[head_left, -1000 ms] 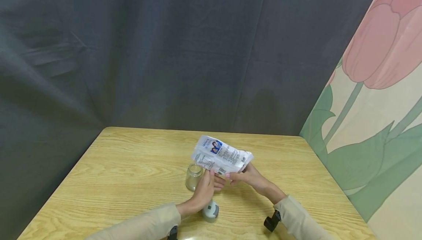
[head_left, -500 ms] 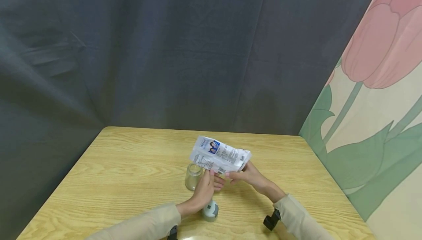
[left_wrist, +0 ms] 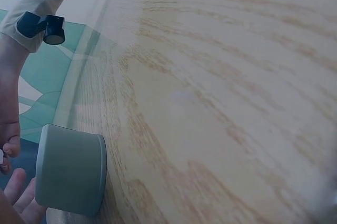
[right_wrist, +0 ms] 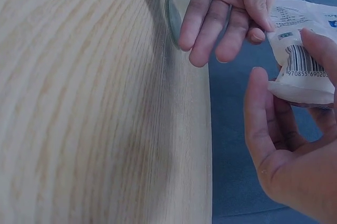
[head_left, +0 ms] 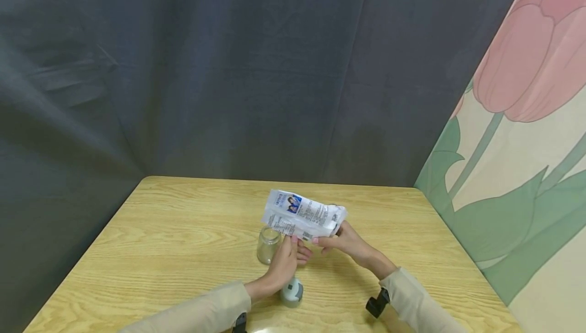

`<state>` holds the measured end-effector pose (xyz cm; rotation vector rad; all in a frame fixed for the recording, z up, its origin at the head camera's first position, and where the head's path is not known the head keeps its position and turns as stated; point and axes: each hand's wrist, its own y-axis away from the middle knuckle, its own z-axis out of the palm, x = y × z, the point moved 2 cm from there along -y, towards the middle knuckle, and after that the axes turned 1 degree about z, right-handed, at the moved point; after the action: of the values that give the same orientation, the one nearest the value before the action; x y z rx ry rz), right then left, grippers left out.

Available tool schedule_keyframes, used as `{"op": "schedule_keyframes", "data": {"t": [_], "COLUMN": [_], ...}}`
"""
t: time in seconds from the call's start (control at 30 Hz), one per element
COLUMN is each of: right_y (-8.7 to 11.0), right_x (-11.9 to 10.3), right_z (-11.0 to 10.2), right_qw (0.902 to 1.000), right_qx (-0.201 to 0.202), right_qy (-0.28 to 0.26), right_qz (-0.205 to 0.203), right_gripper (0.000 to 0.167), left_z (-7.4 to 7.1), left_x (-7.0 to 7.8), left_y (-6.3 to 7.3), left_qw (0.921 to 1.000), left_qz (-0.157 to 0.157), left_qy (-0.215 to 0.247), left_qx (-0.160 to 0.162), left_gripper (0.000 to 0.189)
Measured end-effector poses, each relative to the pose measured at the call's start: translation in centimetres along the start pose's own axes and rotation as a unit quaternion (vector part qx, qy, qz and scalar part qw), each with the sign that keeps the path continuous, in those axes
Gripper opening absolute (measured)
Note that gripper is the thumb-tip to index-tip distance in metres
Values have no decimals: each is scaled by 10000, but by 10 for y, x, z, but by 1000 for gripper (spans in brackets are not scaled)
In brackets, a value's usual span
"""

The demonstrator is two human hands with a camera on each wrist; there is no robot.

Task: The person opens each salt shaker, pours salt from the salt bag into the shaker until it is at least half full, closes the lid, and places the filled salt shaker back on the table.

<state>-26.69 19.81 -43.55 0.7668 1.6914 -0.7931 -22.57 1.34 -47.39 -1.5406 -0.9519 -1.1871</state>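
Observation:
A white printed bag (head_left: 304, 216) is held tilted above the table, its left end over the mouth of an open glass jar (head_left: 267, 249). My right hand (head_left: 350, 248) grips the bag's right end, its thumb on the side near the barcode (right_wrist: 303, 61). With thumb and index finger, my left hand (head_left: 285, 262) pinches the bag's lower edge, while its other fingers extend loosely, as the right wrist view shows. A pale grey-green lid (head_left: 291, 292) sits on the table close to my left wrist; it looms large in the left wrist view. The bag's contents are hidden.
The wooden table (head_left: 183, 221) ends at a dark curtain (head_left: 274, 79) behind. On the right stands a wall panel (head_left: 517, 195) painted with a pink tulip. Black wrist cameras sit at both cuffs, one of them the right wrist camera (head_left: 377, 304).
The bag has shifted slightly left and tipped a little, its right end dropping a bit. Both hands keep their hold; the jar and lid stay in place.

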Motion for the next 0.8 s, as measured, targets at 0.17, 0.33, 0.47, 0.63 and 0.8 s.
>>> {"op": "schedule_keyframes", "data": {"t": [0.17,0.33,0.47,0.63,0.8], "right_y": [1,2,2,2,2], "right_x": [-1,-2,-3,-3,-4], "right_z": [-1,-2,-1,-1,-2], "right_qw": [10000,9999,9999,9998,9997], "right_qx": [47,62,60,97,109], "right_qy": [37,95,141,164,189], "right_qz": [27,52,38,82,84], "right_gripper": [52,50,49,49,49], "left_z": [1,1,0,1,2], "left_x": [-2,7,30,31,7], "left_y": [-2,2,11,11,4], "left_qw": [10000,9999,9999,9998,9999], "left_qz": [-80,-110,-80,-115,-137], "left_qy": [52,-23,76,146,90], "left_qx": [2,-16,-21,-23,-37], "left_gripper": [30,29,29,28,31]}}
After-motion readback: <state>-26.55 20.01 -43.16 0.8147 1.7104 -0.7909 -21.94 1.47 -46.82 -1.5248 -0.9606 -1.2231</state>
